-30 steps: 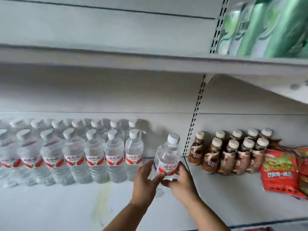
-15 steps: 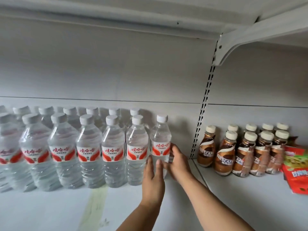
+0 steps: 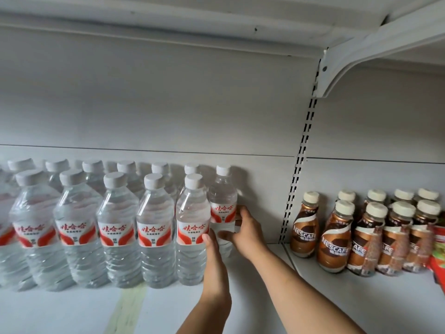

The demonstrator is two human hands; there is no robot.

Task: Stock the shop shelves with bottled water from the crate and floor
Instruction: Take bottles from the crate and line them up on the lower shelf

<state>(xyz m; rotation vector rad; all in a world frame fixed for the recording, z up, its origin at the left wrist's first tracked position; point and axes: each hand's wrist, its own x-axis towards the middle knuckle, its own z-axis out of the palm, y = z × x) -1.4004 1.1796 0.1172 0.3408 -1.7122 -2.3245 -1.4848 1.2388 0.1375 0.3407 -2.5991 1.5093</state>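
We wrap our right hand [image 3: 248,229] round the end water bottle [image 3: 222,196], upright on the shelf [image 3: 240,307] at the right of the back row [image 3: 126,167], while our left hand [image 3: 214,266] presses straight fingers beside it, likely to snug it against that row

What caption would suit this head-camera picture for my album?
Left hand and right hand steady a water bottle at the right end of its row on a shop shelf.

We see clear plastic water bottles [image 3: 156,261] with white caps [image 3: 154,180] and red-and-white labels [image 3: 153,231], brown plastic coffee bottles [image 3: 333,249] with cream caps [image 3: 344,206] and white swirls, pale grey metal shelf [image 3: 349,304] with yellowish streak [image 3: 127,307], red snack packet [image 3: 439,266].
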